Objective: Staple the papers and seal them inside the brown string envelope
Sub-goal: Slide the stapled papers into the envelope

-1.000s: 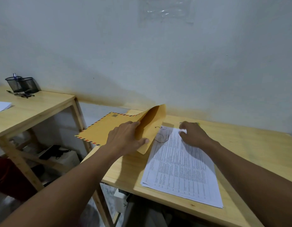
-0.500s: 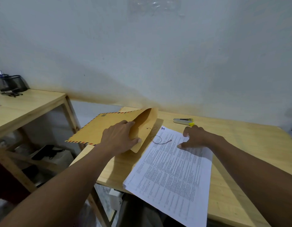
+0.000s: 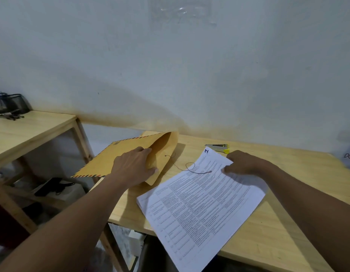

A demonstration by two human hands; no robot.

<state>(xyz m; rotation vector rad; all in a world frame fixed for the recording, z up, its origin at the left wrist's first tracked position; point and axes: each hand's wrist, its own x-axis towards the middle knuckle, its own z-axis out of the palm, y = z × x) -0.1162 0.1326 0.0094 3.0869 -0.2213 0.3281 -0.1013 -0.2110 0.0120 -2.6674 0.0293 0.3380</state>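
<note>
1. Far left, two black mesh pen cups (image 3: 12,104) sit at the back of a wooden side table (image 3: 32,130), up against the wall.
2. Below that table a black object (image 3: 52,186) lies on a lower shelf, too dim to make out.
3. Over to the desk (image 3: 288,213): the brown envelope (image 3: 111,163) lies at its left corner with its striped border showing. Its closed end hangs past the desk's side edge, and its mouth gapes toward the right.
4. The left hand (image 3: 133,167) is on the envelope, fingers curled at the edge of the mouth and thumb pressed onto the flap, holding the opening apart.
5. The string (image 3: 189,168) trails loose from the flap, loops over the wood and ends on the papers' top corner.
6. The papers (image 3: 205,209), a printed stack, lie angled just right of the envelope and outside it, with the near corner off the desk's front edge.
7. Behind them, a stapler (image 3: 219,148) with a yellow tip rests near the wall.
8. The right hand (image 3: 244,163) pinches the stack's upper right edge, fingers curled and thumb on the top sheet.
</note>
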